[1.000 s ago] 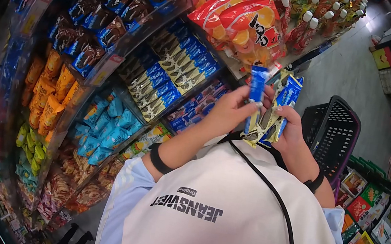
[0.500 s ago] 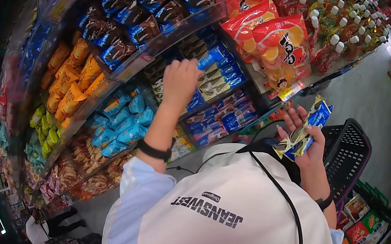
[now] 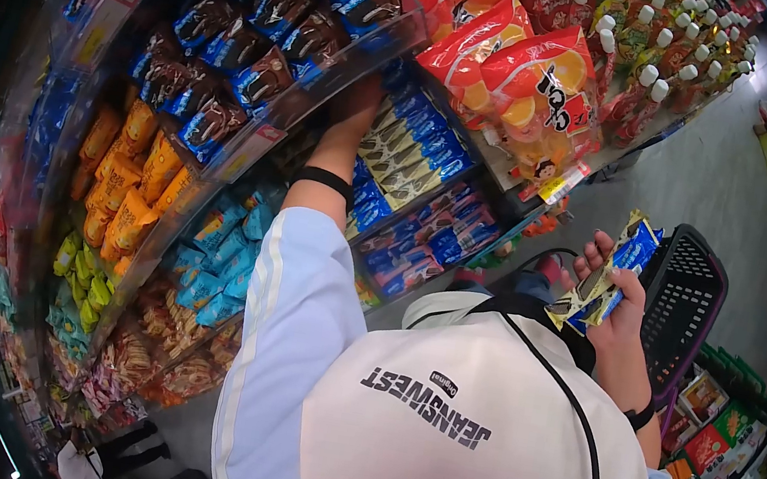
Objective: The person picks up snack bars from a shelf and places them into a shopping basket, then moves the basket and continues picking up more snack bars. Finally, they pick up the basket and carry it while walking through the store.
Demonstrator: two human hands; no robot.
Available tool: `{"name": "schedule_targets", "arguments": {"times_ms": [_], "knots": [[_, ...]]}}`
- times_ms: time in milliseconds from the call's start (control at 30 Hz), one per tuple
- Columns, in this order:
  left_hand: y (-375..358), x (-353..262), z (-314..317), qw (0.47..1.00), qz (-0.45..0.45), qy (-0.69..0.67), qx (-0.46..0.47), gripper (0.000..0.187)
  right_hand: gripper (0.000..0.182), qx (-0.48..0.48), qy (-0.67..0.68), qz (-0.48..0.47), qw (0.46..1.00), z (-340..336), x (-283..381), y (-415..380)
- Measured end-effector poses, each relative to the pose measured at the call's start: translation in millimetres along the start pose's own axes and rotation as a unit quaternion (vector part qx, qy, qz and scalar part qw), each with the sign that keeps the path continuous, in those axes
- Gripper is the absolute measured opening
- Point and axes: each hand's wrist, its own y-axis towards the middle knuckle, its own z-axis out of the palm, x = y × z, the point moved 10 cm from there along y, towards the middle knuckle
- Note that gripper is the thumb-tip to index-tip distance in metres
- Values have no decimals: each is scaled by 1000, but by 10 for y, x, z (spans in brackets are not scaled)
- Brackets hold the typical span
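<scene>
My left hand reaches deep into a shelf row of blue-and-yellow biscuit packs. Its fingers are hidden under the shelf above, so its grip does not show. My right hand is raised near my chest and is shut on a few of the same blue-and-yellow packs, fanned upward. A black shopping basket hangs just beyond that hand, by my right forearm.
Shelves fill the left and top: dark blue snack bags, orange packets, light blue packets, big red-orange bags, white-capped bottles. Grey aisle floor lies to the right, with a low display of packets.
A second ago both hands held the packs together. My left hand took one blue pack to the shelf and has now pushed further in. The right hand stayed and dropped slightly.
</scene>
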Motion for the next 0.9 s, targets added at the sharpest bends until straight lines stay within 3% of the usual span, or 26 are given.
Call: {"name": "schedule_targets", "arguments": {"times_ms": [67,167,233,300,367,467,600,767,900], "knots": [[-4,-31,-47,999,12,-30,-22,32,48,7,10,-6,1000,-18,31,-5],[-175,-159,-117,997,68,-15,34,42,47,2,14,-11,1000,-25,58,5],[-185,122,156,991,-17,-98,86,38,47,-10,12,-8,1000,-36,48,18],[-248,230,273,988,-37,-113,99,33,46,-7,13,-3,1000,-15,20,40],[-223,-74,-101,995,13,-62,74,27,45,11,19,3,1000,32,5,78],[-361,-822,-1170,972,-7,-226,62,17,43,36,13,29,999,108,-39,120],[-923,-1953,-1808,897,104,-408,132,17,38,-4,-51,46,998,198,-199,210],[-1325,-2391,-1598,717,-98,-619,306,24,38,-1,-138,74,988,393,-425,287],[-1385,-2262,-1473,720,-161,-599,310,26,44,28,-101,66,992,639,-469,272]]}}
